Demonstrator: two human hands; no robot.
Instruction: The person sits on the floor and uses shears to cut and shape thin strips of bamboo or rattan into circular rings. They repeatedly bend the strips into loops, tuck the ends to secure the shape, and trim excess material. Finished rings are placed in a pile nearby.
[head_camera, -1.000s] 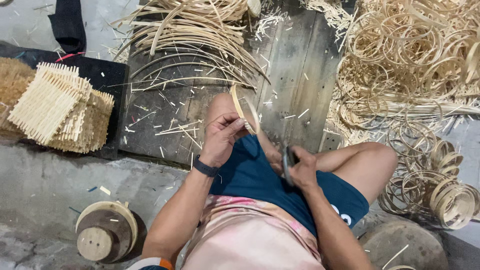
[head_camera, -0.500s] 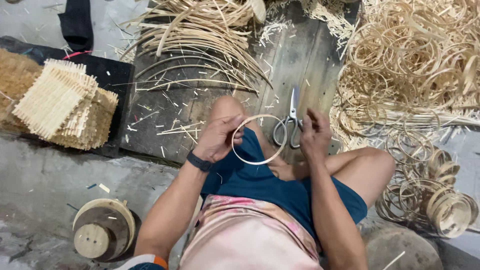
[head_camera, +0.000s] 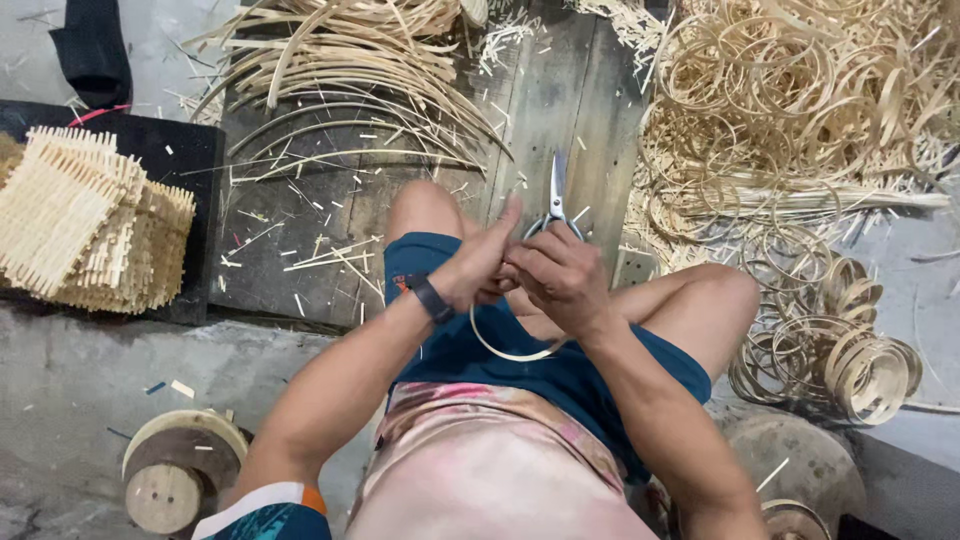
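Bamboo hoop (head_camera: 510, 350) between both hands — scissors (head_camera: 555, 200), hoop pile (head_camera: 790, 110) beside.

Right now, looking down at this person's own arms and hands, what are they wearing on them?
Both forearms are bare, with no gloves on either hand. The left hand has a dark band, like a watch or fitness strap, around its wrist. The right hand shows no band or ring that I can make out. At the bottom edge, the left upper arm has a short sleeve in white, orange and teal.
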